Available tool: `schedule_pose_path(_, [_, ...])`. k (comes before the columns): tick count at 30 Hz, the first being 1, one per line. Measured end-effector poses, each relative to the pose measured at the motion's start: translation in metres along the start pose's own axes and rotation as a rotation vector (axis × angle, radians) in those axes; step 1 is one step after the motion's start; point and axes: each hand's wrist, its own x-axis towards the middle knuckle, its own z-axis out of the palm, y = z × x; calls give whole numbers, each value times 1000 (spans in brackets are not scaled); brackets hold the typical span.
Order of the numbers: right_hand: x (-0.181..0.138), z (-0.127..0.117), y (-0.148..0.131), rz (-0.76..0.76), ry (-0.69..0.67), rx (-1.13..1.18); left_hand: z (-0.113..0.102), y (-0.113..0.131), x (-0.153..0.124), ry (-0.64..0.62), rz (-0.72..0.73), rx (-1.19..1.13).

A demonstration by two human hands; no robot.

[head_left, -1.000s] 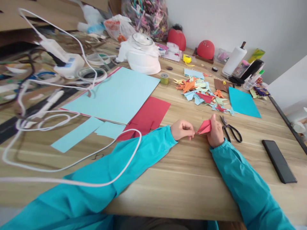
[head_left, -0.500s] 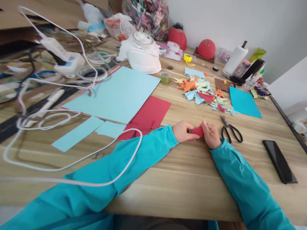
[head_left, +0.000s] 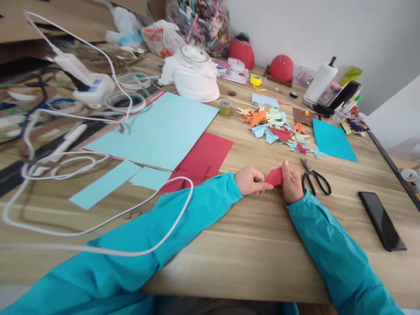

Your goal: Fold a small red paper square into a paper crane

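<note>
Both of my hands pinch a small folded red paper piece (head_left: 274,176) just above the wooden table (head_left: 256,245). My left hand (head_left: 251,180) grips its left end with closed fingers. My right hand (head_left: 291,186) holds its right side, thumb on top. Both arms wear teal sleeves. Black scissors (head_left: 314,176) lie just right of my right hand. A red paper sheet (head_left: 205,158) lies to the left of my left hand.
A large light-blue sheet (head_left: 157,131) and blue strips (head_left: 108,183) lie at left, crossed by a white cable (head_left: 98,227). A pile of folded coloured paper shapes (head_left: 275,124), a teal sheet (head_left: 332,140) and a black phone (head_left: 381,221) lie at right. Clutter fills the back.
The red paper was spread between my hands, then pressed together between them, and now is opened out a little again, tilted up toward my right hand.
</note>
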Motion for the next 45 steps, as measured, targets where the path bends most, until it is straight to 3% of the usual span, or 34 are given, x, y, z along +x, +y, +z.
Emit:
schedule_pose_path(7, [2, -2, 4, -40, 6, 10, 2, -2, 2, 85, 30, -91])
schedule_pose_path(13, [-1, -1, 0, -98, -191, -130, 4, -2, 5, 141, 69, -244])
schedule_pose_path(17, [-2, -1, 1, -121, -199, -118, 5, -3, 7, 141, 49, -306])
schedule_pose_path(24, [-2, 0, -3, -58, -276, 1, 2, -5, 11, 376, 14, -551])
schedule_pose_path(34, [1, 0, 3, 15, -136, 105, 4, -11, 14, 422, 127, -550])
schedule_pose_path(45, [0, -1, 0, 42, -194, 162, 3, -3, 8, 417, 43, -487])
